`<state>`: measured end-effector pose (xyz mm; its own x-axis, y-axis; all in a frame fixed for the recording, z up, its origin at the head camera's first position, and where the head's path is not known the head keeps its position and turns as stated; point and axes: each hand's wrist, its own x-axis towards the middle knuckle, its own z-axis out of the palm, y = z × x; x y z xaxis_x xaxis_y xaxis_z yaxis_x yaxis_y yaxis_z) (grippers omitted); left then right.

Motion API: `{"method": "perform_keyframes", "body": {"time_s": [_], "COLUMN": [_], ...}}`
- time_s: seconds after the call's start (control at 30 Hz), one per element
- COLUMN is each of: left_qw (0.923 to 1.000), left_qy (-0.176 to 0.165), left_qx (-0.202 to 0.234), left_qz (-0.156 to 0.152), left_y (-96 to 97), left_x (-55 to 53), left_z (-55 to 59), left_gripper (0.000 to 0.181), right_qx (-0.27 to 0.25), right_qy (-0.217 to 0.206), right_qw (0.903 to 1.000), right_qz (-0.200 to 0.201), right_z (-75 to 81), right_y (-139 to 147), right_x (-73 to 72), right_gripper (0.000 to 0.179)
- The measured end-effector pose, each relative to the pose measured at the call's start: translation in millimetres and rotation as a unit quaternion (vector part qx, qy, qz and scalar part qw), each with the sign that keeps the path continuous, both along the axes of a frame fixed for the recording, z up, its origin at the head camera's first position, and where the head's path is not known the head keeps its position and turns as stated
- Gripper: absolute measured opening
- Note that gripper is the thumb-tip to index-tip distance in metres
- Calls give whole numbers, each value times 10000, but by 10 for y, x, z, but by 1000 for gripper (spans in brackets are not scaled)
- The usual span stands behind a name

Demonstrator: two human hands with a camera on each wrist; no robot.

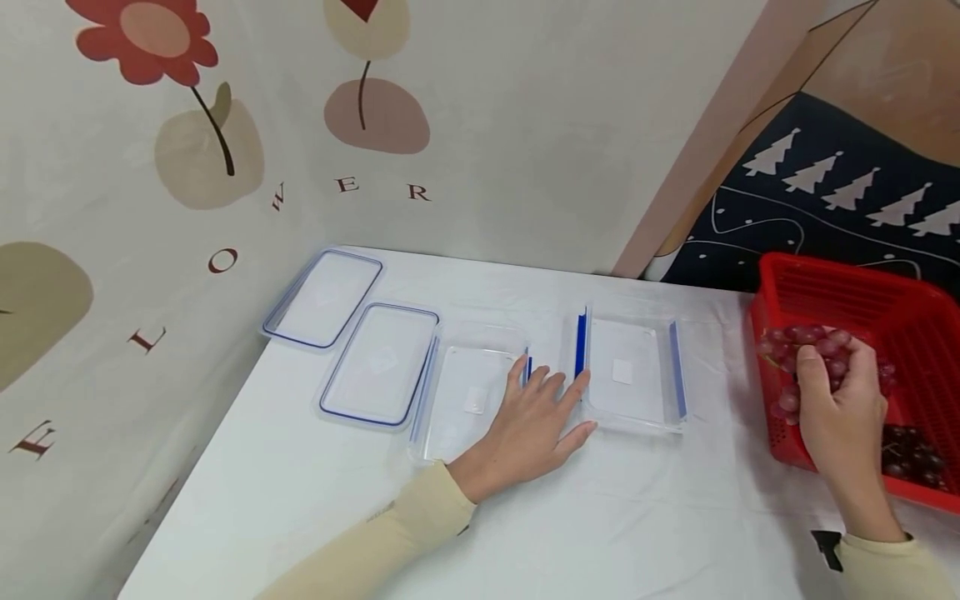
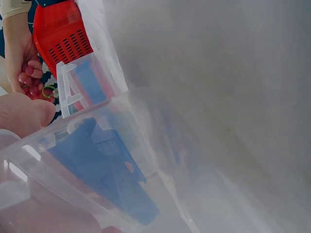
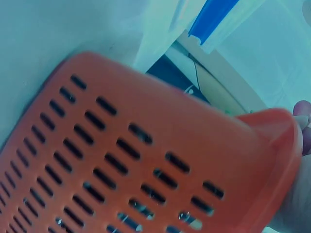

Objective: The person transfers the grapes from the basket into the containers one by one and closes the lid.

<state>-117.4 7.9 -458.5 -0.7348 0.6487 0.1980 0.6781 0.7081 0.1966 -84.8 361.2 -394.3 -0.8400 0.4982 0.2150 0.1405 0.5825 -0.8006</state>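
On my head cam, R hand [image 1: 843, 417] has its grip clamped on the red grapes [image 1: 813, 336], up at the L rim of the red basket [image 1: 832, 283]; dark grapes [image 1: 911, 457] lie inside. L hand's [image 1: 536, 417] grip is apart, fingers spread, btwn a clear box [image 1: 465, 375] & a 2nd box [image 1: 622, 350] on the white counter [image 1: 600, 533]. Can't tell if it's touching either.

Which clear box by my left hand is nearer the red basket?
The rightmost box, mostly right of your left hand; the other box lies farther left.
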Motion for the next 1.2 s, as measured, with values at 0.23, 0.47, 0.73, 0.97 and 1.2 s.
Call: {"method": "perform_keyframes", "body": {"time_s": [0.23, 0.47, 0.73, 0.97, 1.2], "left_qw": [9999, 9999, 9999, 9999, 9999], "left_qy": [17, 5, 120, 55, 56], "left_qx": [-103, -132, -114, -127, -149], "left_qz": [21, 33, 25, -1, 5], "left_y": [-1, -12, -15, 3, 15], "left_x": [-7, -6, -3, -1, -10], "left_z": [-12, -20, -8, -11, -32], "left_gripper": [68, 69, 69, 69, 69], "right_qx": [110, 252, 234, 36, -8], "right_qy": [-8, -151, -216, -203, -163], "right_qw": [9997, 9991, 9985, 9968, 9952], "right_qz": [207, 304, 446, 772, 970], "right_z": [-39, -58, -86, -154, -200], "right_y": [-106, -206, -345, -461, -503], "right_x": [-76, -107, -150, -160, -171], "right_gripper": [27, 36, 42, 39, 42]}}
